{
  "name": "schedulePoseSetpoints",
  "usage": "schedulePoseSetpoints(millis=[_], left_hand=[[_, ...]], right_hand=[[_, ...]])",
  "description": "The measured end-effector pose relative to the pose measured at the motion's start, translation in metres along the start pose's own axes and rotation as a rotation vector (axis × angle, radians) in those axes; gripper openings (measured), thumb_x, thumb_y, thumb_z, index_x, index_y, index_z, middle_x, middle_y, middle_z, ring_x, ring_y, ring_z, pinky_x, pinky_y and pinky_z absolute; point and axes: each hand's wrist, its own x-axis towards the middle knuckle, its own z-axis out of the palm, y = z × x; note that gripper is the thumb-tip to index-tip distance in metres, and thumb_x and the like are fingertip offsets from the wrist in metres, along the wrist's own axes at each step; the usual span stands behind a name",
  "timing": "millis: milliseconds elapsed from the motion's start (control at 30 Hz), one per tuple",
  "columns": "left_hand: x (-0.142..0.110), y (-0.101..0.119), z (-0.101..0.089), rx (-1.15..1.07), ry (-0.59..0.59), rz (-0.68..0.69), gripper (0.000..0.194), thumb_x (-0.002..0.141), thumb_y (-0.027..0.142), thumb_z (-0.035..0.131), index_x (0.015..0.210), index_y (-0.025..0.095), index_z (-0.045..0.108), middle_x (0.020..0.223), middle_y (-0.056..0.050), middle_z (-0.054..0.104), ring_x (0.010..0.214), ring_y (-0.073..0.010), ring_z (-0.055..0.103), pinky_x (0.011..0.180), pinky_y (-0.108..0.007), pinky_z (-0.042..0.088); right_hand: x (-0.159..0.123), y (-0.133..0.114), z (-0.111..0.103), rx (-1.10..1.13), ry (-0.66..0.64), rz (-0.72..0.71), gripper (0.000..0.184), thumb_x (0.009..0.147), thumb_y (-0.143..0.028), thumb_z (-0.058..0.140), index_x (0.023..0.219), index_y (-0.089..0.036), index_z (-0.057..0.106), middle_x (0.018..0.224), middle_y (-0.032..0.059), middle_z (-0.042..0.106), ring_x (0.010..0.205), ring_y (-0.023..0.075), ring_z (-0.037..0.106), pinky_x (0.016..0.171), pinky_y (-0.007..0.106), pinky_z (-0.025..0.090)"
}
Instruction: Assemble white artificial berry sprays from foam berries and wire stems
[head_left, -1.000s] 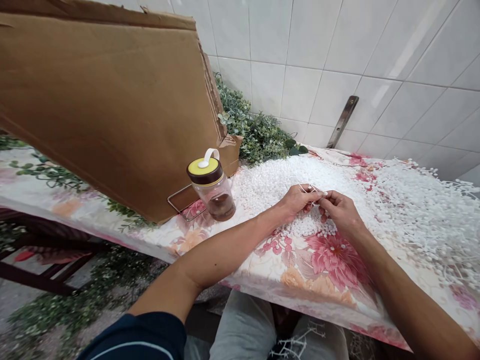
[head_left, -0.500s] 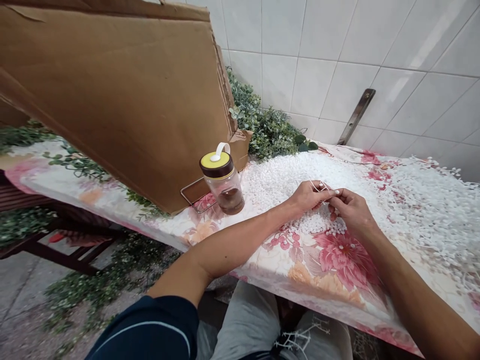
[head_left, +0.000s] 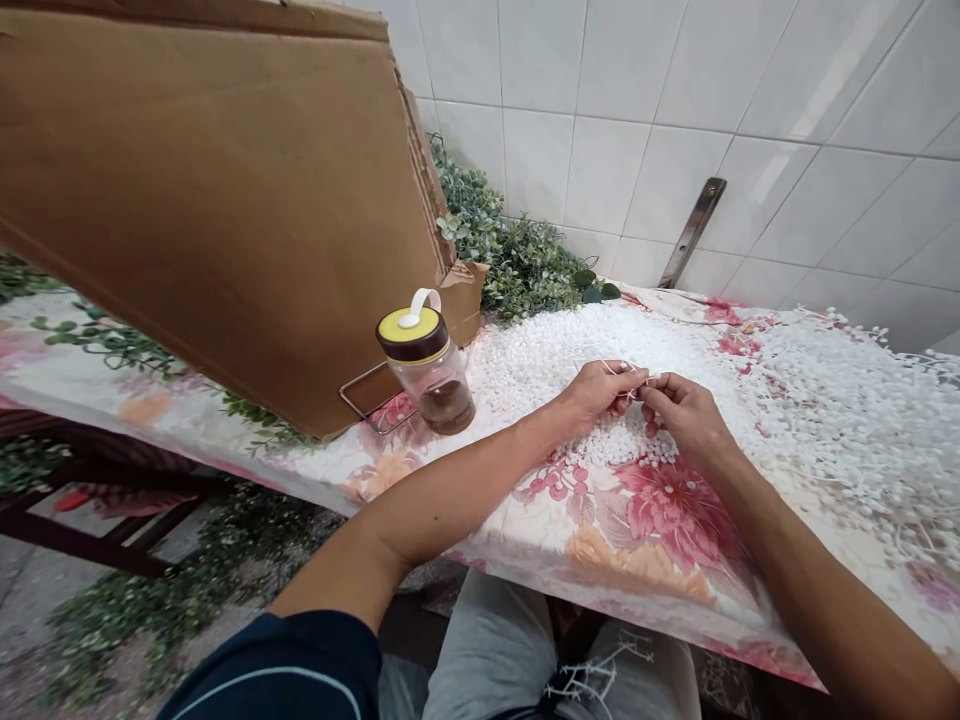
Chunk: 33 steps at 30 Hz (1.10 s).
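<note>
My left hand (head_left: 598, 390) and my right hand (head_left: 688, 418) pinch a thin white plastic sprig (head_left: 626, 376) between their fingertips, close together above the table. Its fine stems stick out past my fingers, and part of it is hidden in my grip. Under and beyond my hands lies a heap of small white beads or berries (head_left: 547, 360), with more white sprigs (head_left: 847, 420) piled to the right. Both spread over a floral tablecloth (head_left: 660, 530).
A clear jar (head_left: 431, 385) with a yellow and brown lid holds brown contents beside a wire stand (head_left: 367, 397). A cardboard sheet (head_left: 202, 200) leans at left. Green artificial foliage (head_left: 510, 250) lies against the tiled wall, with more on the floor.
My hands stay together on the sprig, with small finger shifts. The whole view has moved slightly with my head.
</note>
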Motion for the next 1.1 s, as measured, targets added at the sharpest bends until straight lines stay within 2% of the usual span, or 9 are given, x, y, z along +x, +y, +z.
schedulePoseSetpoints(millis=[300,500,733,967,1100], left_hand=[[-0.001,0.004,-0.001,-0.025,0.010,0.003,0.037,0.072,0.041,0.084,0.073,0.015,0.058,0.059,0.004,0.049,0.048,-0.0054,0.041,0.044,-0.022,0.025],[0.001,0.001,0.000,0.042,0.003,0.038,0.042,0.066,0.046,0.087,0.078,0.013,0.065,0.066,0.002,0.055,0.052,-0.0053,0.042,0.047,-0.023,0.027],[0.001,-0.002,-0.001,0.095,0.007,0.087,0.040,0.069,0.048,0.084,0.077,0.013,0.066,0.063,0.003,0.054,0.052,-0.0065,0.042,0.047,-0.023,0.030],[0.000,0.000,0.001,0.017,0.035,0.048,0.040,0.070,0.047,0.084,0.079,0.013,0.065,0.065,0.003,0.056,0.049,-0.0050,0.043,0.047,-0.022,0.029],[-0.001,0.003,0.003,-0.056,0.028,0.000,0.043,0.067,0.047,0.087,0.079,0.013,0.064,0.061,0.004,0.052,0.049,-0.0049,0.041,0.047,-0.022,0.028]], right_hand=[[0.000,0.002,-0.001,-0.003,-0.014,-0.011,0.026,0.082,-0.042,0.074,0.083,-0.018,0.066,0.061,-0.0021,0.061,0.046,0.0113,0.053,0.044,0.025,0.048],[0.002,0.005,-0.002,-0.008,-0.020,-0.022,0.019,0.082,-0.037,0.073,0.081,-0.019,0.066,0.061,-0.0026,0.060,0.047,0.0113,0.054,0.044,0.024,0.047],[0.001,0.005,-0.002,-0.067,-0.016,-0.009,0.021,0.086,-0.040,0.069,0.081,-0.019,0.065,0.060,-0.0030,0.060,0.044,0.0118,0.055,0.043,0.025,0.048],[-0.002,-0.004,-0.004,-0.136,0.007,-0.075,0.033,0.086,-0.052,0.071,0.087,-0.019,0.066,0.061,-0.0024,0.061,0.044,0.0130,0.057,0.044,0.026,0.050],[-0.003,-0.008,-0.003,-0.102,0.013,-0.074,0.030,0.086,-0.048,0.070,0.086,-0.019,0.065,0.061,-0.0028,0.061,0.043,0.0129,0.057,0.044,0.026,0.050]])
